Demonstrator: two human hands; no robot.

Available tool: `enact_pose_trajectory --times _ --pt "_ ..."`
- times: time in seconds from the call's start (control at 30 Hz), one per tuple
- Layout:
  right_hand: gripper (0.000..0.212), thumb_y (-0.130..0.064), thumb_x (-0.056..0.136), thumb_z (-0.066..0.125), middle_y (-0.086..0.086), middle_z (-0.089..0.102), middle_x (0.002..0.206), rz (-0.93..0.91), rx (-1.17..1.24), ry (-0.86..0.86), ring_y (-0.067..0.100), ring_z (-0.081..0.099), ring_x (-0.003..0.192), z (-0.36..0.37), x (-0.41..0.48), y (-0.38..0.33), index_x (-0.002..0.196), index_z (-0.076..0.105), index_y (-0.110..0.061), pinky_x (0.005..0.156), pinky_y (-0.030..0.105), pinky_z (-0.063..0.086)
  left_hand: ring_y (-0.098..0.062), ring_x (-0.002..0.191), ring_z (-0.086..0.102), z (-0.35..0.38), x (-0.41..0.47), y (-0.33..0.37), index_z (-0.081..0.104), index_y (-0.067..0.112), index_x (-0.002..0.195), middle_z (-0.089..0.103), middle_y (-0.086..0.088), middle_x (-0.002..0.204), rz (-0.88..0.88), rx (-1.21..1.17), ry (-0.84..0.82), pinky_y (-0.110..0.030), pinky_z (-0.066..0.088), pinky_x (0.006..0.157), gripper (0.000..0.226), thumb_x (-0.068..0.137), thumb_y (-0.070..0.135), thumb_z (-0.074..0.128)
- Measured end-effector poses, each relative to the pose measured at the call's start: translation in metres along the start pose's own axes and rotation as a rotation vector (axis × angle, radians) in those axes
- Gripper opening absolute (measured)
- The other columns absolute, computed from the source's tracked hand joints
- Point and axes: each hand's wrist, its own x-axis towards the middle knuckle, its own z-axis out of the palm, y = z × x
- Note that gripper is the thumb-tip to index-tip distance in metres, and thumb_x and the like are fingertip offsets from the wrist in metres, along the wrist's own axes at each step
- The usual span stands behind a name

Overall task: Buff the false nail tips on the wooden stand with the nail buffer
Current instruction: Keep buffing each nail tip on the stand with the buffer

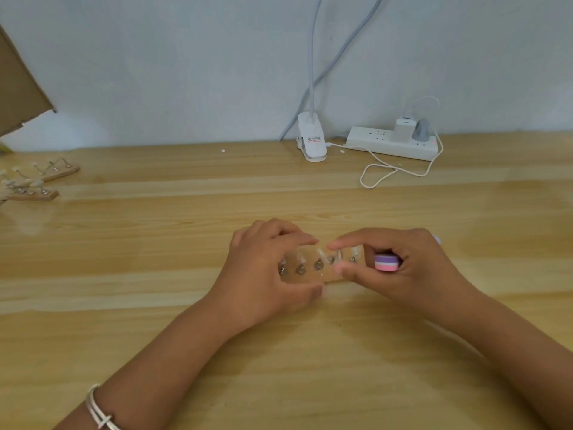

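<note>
Two grips at wooden stand (305,276), long axis left-right on counter (186,228): left grip (263,268) curled round left end, right grip (412,268) clutching nail buffer (386,263), forefinger and thumb at false nail tips (322,254) just left of buffer.

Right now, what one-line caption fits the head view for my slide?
Left hand holds a small wooden stand of clear false nail tips; right hand, holding a purple-white-pink buffer block, pinches one tip.
</note>
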Motion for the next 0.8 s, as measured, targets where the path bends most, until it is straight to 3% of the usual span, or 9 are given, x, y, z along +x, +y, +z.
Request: enact_pose_trajectory --times 0.13,0.23,0.33,0.4,0.47,0.6,0.67,0.73,0.8 --pt "0.025 -0.033 0.077 0.076 -0.012 0.038 0.051 0.030 0.108 0.017 0.000 0.039 0.050 0.001 0.001 -0.007 0.102 0.075 -0.033 0.060 0.005 0.034 -0.011 0.108 0.057 -0.002 0.000 0.013 0.072 0.034 0.103 0.064 0.015 0.106 0.072 -0.268 0.073 -0.042 0.038 0.102 0.041 0.067 0.055 0.069" --pt "0.027 -0.028 0.075 0.076 -0.010 0.037 0.049 0.043 0.191 0.042 -0.001 0.040 0.048 0.000 0.001 -0.011 0.102 0.076 -0.025 0.062 0.003 0.036 -0.014 0.105 0.061 -0.004 -0.002 0.016 0.076 0.022 0.097 0.069 0.012 0.102 0.153 -0.417 0.100 -0.042 0.044 0.097 0.022 0.080 0.037 0.072" --pt "0.031 -0.030 0.076 0.079 0.004 0.037 0.055 0.036 0.207 0.065 0.002 0.037 0.053 0.003 0.001 -0.016 0.107 0.076 -0.023 0.066 0.006 0.037 -0.015 0.096 0.065 -0.002 -0.002 0.019 0.076 0.013 0.092 0.072 0.008 0.095 0.200 -0.497 0.114 -0.040 0.049 0.089 0.012 0.084 0.021 0.069" --pt "0.041 -0.037 0.082 0.082 -0.004 0.042 0.068 0.024 0.116 0.095 0.003 0.043 0.063 0.004 -0.001 -0.015 0.119 0.068 -0.028 0.071 0.008 0.037 -0.013 0.089 0.065 -0.001 -0.002 0.018 0.074 0.017 0.088 0.072 0.011 0.088 0.181 -0.531 0.112 -0.033 0.048 0.084 0.007 0.085 0.019 0.068" --pt "0.041 -0.035 0.087 0.062 -0.012 0.038 0.078 0.055 0.101 0.084 0.005 0.042 0.071 0.002 -0.004 -0.012 0.127 0.053 -0.031 0.075 0.009 0.035 -0.014 0.087 0.065 0.000 -0.002 0.015 0.074 0.020 0.086 0.071 0.013 0.085 0.137 -0.547 0.101 -0.030 0.048 0.081 0.006 0.085 0.019 0.068" --pt "0.028 -0.009 0.086 0.036 -0.007 0.038 0.085 0.128 0.000 0.067 0.002 0.039 0.070 0.004 -0.005 -0.005 0.103 0.040 -0.032 0.077 0.002 0.028 -0.018 0.090 0.063 0.002 -0.004 0.012 0.075 0.016 0.089 0.071 0.010 0.086 0.112 -0.493 0.127 -0.037 0.049 0.084 0.009 0.085 0.019 0.068" --pt "0.023 -0.010 0.096 0.040 -0.008 0.043 0.093 0.041 -0.035 0.084 -0.004 0.046 0.083 0.007 -0.004 -0.004 0.112 0.046 -0.026 0.085 -0.001 0.028 -0.016 0.091 0.062 0.003 -0.003 0.013 0.076 0.017 0.090 0.071 0.010 0.085 0.124 -0.447 0.148 -0.037 0.048 0.085 0.010 0.086 0.019 0.067" --pt "0.026 -0.016 0.100 0.048 -0.003 0.044 0.116 -0.078 -0.098 0.079 -0.003 0.045 0.115 0.010 -0.005 -0.002 0.125 0.054 -0.020 0.100 0.005 0.028 -0.014 0.089 0.061 0.002 -0.002 0.013 0.076 0.019 0.087 0.069 0.010 0.083 0.136 -0.398 0.181 -0.037 0.047 0.082 0.009 0.085 0.023 0.068" --pt "0.030 -0.018 0.099 0.054 -0.003 0.042 0.126 -0.157 -0.136 0.058 0.001 0.044 0.123 0.013 -0.005 -0.001 0.129 0.058 -0.022 0.105 0.010 0.029 -0.012 0.088 0.060 0.000 -0.002 0.014 0.075 0.020 0.085 0.068 0.010 0.083 0.147 -0.361 0.218 -0.035 0.047 0.080 0.013 0.084 0.030 0.066"
